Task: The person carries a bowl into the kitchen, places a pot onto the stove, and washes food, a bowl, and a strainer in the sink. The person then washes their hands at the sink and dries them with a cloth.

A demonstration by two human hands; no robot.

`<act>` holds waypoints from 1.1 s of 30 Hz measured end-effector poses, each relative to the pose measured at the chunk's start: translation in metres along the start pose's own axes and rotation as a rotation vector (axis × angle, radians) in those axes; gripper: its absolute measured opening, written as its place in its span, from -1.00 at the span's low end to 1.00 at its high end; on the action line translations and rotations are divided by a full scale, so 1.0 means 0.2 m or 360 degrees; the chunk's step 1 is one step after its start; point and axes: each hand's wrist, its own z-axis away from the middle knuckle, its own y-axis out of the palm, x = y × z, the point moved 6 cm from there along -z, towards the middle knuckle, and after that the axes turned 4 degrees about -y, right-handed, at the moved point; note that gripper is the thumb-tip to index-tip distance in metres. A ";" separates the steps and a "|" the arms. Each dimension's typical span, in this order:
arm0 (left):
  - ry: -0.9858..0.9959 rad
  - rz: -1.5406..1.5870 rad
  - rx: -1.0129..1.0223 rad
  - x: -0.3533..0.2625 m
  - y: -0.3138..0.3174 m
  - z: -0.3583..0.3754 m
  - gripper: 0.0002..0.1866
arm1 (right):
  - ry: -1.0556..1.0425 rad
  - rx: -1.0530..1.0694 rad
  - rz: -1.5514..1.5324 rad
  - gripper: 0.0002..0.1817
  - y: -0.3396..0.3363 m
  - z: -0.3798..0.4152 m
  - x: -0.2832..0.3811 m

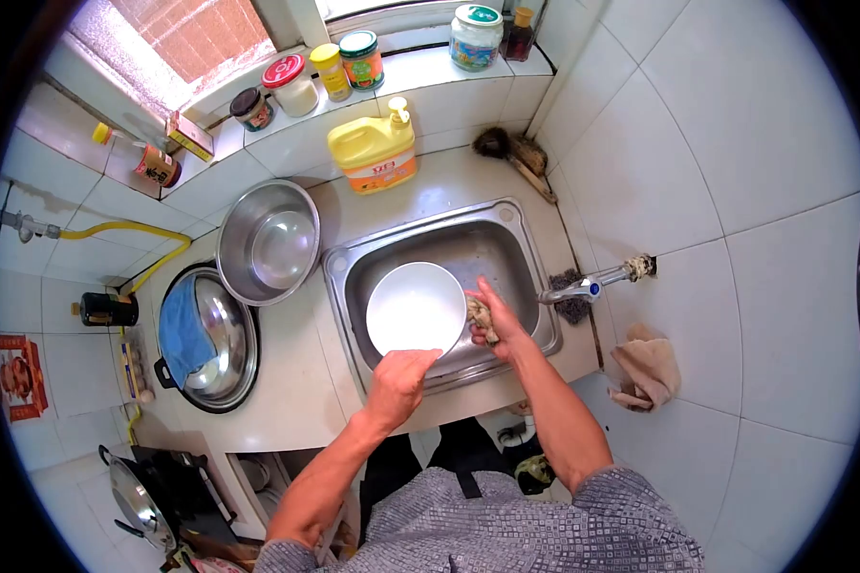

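Observation:
Over the steel sink (518,234) is a white bowl (417,309), its round white face turned up toward the camera. My left hand (399,387) grips the bowl's near edge, thumb along the rim. At the bowl's right side my right hand (499,323) holds a crumpled brownish cloth (482,320) between thumb and fingers, close to the rim. The faucet (583,289) reaches in from the right wall, beside my right hand; whether water runs from it I cannot tell.
Left of the sink sit a steel basin (269,243) and a lidded pan (229,368) with a blue cloth (186,329). Behind stand a yellow detergent jug (375,158) and several jars on the ledge. A brush (521,158) lies back right; a rag (645,370) hangs right.

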 end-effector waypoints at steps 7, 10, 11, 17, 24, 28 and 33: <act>0.0144 -0.0190 0.0086 -0.01 0.04 0.01 -0.68 | -0.0018 0.0508 0.0010 -0.50 0.11 0.12 -0.16; 0.0167 -0.0246 0.0110 -0.01 0.04 0.04 -0.70 | -0.0029 0.0525 -0.0042 -0.53 0.07 0.08 -0.21; 0.0194 -0.0261 0.0127 -0.02 0.04 0.04 -0.72 | -0.0066 0.0518 -0.0041 -0.53 0.07 0.08 -0.21; -0.0013 -0.0388 -0.0033 0.09 -0.26 -0.04 -0.65 | -0.0098 0.0281 0.0078 -0.36 -0.01 0.19 -0.17; -0.0061 -0.0207 -0.0029 0.16 -0.10 -0.32 -0.61 | -0.0004 0.0513 0.0179 -0.35 0.08 0.27 -0.23; -0.0129 -0.0154 0.0053 0.28 -0.04 -0.27 -0.73 | 0.0006 0.0535 0.0207 -0.36 0.05 0.28 -0.24; -0.1314 0.0569 -0.0167 0.60 -0.12 -0.01 -0.66 | 0.0038 0.0461 0.0196 -0.35 -0.02 0.27 -0.24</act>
